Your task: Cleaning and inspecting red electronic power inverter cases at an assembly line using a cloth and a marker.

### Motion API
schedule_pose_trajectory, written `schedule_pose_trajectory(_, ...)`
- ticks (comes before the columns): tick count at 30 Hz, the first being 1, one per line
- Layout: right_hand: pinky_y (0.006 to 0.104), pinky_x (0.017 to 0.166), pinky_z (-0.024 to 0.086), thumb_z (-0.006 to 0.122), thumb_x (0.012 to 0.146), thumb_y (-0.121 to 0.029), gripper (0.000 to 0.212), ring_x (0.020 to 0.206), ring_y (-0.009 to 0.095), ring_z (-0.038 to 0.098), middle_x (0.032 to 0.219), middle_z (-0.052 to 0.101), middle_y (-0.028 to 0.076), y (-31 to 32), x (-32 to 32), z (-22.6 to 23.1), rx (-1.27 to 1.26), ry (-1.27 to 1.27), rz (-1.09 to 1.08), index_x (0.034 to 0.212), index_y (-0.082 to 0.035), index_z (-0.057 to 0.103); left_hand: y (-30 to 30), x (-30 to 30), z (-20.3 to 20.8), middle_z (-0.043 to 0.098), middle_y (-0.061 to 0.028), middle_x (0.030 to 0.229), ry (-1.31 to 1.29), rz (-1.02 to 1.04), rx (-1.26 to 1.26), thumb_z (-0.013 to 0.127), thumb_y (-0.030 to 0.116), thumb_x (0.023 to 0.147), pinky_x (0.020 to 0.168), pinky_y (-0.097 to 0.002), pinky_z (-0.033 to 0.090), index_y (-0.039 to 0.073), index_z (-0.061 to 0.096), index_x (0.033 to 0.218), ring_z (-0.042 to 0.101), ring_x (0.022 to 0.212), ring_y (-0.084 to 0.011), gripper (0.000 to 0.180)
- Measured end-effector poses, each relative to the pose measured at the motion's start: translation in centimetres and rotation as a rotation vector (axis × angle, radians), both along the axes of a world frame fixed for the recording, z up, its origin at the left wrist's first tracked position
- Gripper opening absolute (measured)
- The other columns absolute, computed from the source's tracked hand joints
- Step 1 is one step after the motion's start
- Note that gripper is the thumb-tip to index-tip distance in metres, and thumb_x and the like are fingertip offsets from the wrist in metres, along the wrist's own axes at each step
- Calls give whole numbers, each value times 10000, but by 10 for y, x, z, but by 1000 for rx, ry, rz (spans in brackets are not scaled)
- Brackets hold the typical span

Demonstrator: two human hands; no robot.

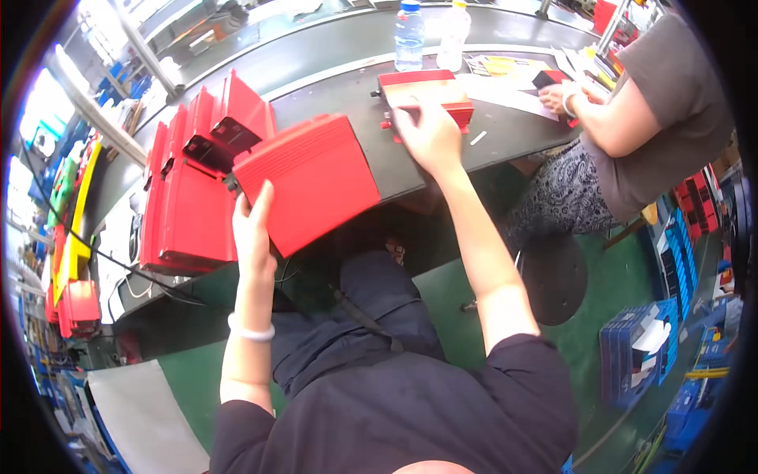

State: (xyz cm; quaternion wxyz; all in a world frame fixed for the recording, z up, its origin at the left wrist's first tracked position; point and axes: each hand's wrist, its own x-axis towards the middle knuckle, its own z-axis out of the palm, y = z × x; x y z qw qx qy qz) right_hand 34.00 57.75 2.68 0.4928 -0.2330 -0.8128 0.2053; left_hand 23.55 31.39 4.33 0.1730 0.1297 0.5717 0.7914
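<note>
In my left hand is a red power inverter, a flat ribbed metal case, tilted above the table's near edge. My thumb lies against its face and the other fingers are partly hidden by it. My right hand is on a second red inverter lying on the dark table, its fingers curled over the left part of the case; glare washes out the fingertips. Small terminals stick out from that case's left end. Left of the held inverter stand several more red inverters, close together, some showing black end panels.
Two plastic bottles, one blue-capped and one white, stand behind the right inverter. Papers lie farther right, where a co-worker's hands hold a small dark thing. A black cable crosses the left side. A round stool and blue crates stand right.
</note>
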Motion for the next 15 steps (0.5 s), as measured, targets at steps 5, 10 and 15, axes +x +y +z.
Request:
schedule_pose_trajectory(5,456,891,437,627,741,-253,506,999,347,571,979,605,170,40,-89,-5,333,-634,-76,1181,-37,502,40,-47,-7,616,-104,1069,-169,-32,-35,697,353,846,801,-337,512,-4,541,1145,620,906,-171,491)
schedule_pose_trajectory(10,474,856,467,587,733,-246,548,964,354,617,971,636,206,61,-62,-11,34,-802,66,1216,-25,455,103,-82,-48,643,-119,1089,-328,-124,30,734,313,819,800,-344,544,-23,558,1190,653,937,-221,530)
schedule_pose_trajectory(15,464,767,502,595,707,-216,406,905,354,636,901,652,198,93,-40,-13,33,-797,-84,1054,-24,510,144,-75,-51,655,-135,1052,-496,-191,51,695,300,846,783,-378,545,-40,580,1145,657,907,-238,467)
